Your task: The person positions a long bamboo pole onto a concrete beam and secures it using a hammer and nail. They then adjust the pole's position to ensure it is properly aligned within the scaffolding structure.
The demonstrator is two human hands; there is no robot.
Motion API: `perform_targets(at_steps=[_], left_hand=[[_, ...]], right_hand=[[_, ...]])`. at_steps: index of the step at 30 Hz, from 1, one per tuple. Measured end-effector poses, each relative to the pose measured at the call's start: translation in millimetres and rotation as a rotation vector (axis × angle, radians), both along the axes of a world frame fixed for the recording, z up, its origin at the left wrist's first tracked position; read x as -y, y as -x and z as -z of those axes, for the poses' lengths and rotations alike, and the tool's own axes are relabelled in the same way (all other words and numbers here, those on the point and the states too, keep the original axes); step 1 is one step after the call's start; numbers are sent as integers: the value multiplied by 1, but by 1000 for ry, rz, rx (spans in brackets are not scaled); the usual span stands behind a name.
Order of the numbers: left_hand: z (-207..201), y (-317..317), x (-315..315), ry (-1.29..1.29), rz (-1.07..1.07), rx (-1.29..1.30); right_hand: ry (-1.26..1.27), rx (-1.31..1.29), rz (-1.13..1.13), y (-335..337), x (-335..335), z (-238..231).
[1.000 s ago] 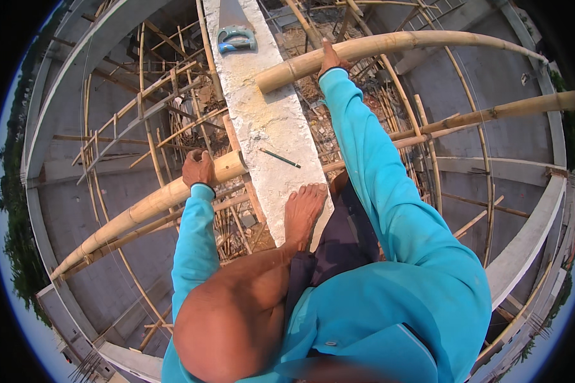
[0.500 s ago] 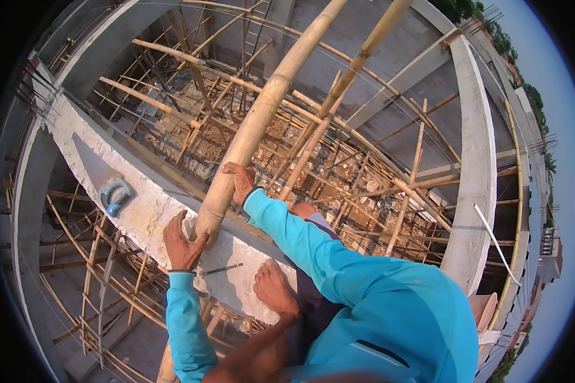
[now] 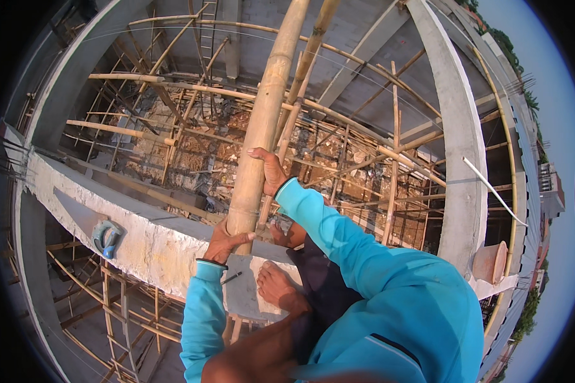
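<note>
1. Around you spreads an unfinished building, with bamboo scaffolding (image 3: 395, 159) above a rubble-strewn floor; the round lens cuts everything off in black at the sides.
2. Beneath you runs a rough concrete beam (image 3: 156, 252); your leg and sleeve hide part of its near end.
3. The thick bamboo pole (image 3: 266, 105) slants up from the beam's inner edge, beside your feet, and leaves the view at the top, so its far end is cut off.
4. Your right hand (image 3: 268, 171) is clamped around the pole a little above its lower end; some of its fingers are hidden behind it.
5. Your left hand (image 3: 225, 244) sits against that lower end, thumb across it; you can't tell how tightly the hidden fingers close, or whether the end touches the concrete.
6. Toward the beam's far left end, near its outer edge, lies a handsaw (image 3: 108, 238); its pale blade is hard to make out.
7. A dark pencil (image 3: 232, 277) lies near your bare foot (image 3: 276, 286), partly behind your left sleeve.
</note>
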State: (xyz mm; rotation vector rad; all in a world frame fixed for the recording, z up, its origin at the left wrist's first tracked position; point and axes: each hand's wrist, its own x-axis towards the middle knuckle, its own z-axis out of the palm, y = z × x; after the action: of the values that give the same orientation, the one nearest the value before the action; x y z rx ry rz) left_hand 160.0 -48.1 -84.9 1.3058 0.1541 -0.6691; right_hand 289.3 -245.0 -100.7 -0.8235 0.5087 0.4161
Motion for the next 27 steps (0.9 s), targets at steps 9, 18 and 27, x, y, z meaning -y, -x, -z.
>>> perform_targets(at_steps=[9, 18, 27], left_hand=[[-9, -19, -45, -185, 110, 39], [-18, -25, -62, -228, 145, 49], [5, 1, -94, -311, 129, -26]], right_hand=[[253, 176, -326, -77, 64, 4], [2134, 144, -403, -265, 251, -7], [2211, -10, -524, -294, 264, -3]])
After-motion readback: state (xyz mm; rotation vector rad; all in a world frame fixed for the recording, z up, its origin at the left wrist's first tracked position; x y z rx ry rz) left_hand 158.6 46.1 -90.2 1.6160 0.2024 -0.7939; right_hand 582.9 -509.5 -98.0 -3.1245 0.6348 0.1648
